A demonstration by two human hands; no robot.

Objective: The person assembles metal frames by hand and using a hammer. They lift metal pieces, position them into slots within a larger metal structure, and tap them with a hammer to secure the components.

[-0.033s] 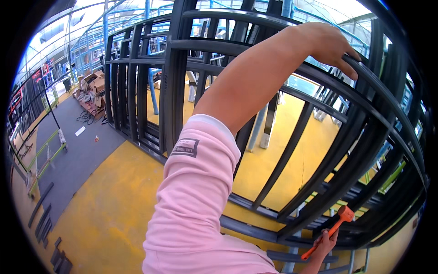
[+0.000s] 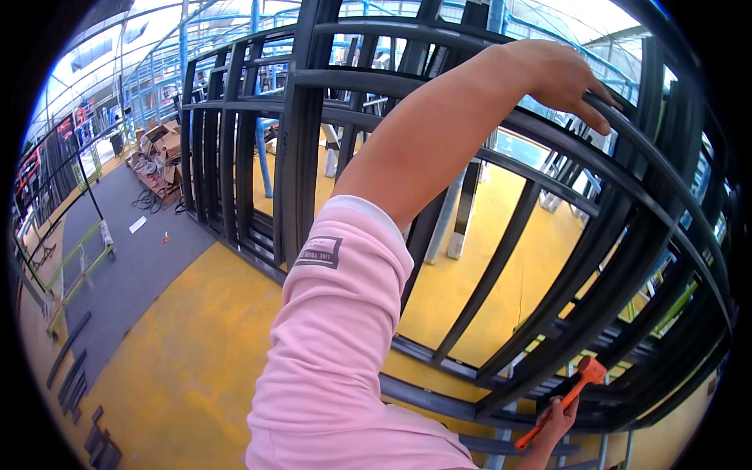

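My left arm, in a pink sleeve, reaches up and across to the right. At its end my left hand (image 2: 562, 77) is closed over the top rail of a large black metal frame (image 2: 501, 258), several of whose bars stand side by side here. Its thumb side shows; the other fingers are partly hidden behind the rail. Lower right, my right hand (image 2: 558, 421) is wrapped round the handle of an orange mallet (image 2: 581, 384). The mallet's head points up and to the right, close in front of the frame's lower bars. It appears apart from them.
More black frames (image 2: 235, 157) stretch away to the left, standing on a yellow floor (image 2: 188, 337). Beyond a grey floor strip (image 2: 149, 258) lie cardboard boxes (image 2: 163, 145) and cables. A green-framed trolley (image 2: 82, 266) stands at far left, with short black bars (image 2: 74, 384) on the floor nearer me.
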